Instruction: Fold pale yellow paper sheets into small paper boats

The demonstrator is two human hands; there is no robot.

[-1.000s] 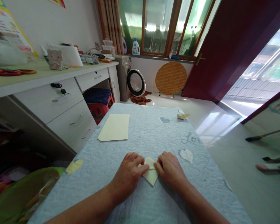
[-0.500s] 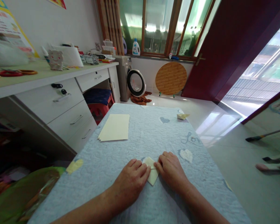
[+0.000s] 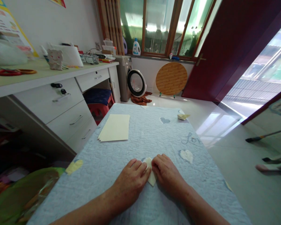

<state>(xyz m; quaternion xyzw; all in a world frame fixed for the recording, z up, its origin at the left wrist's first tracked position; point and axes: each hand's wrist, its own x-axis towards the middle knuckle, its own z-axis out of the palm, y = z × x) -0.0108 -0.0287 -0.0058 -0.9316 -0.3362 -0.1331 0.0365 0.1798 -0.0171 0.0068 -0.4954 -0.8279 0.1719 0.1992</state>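
A small folded piece of pale yellow paper [image 3: 152, 179] lies on the table between my hands, a pointed corner facing me. My left hand [image 3: 135, 175] presses on its left side, fingers together and thumb on the paper. From the right, my right hand [image 3: 165, 170] grips the paper's right edge with curled fingers, covering much of that side. A stack of pale yellow paper sheets [image 3: 115, 128] rests at the table's far left. Near the far right corner sits a small folded paper boat [image 3: 183, 117].
A light blue quilted cloth [image 3: 145, 131] covers the table. Along the left stands a white desk [image 3: 67, 106] with scissors [image 3: 14, 72] on top. A green bin [image 3: 37, 193] is beside the table's near left edge. At the back is a washing machine [image 3: 123, 78] with its door open.
My right hand has moved left and inward over the folded paper, so less of its right side shows. My left hand stays nearly in place.
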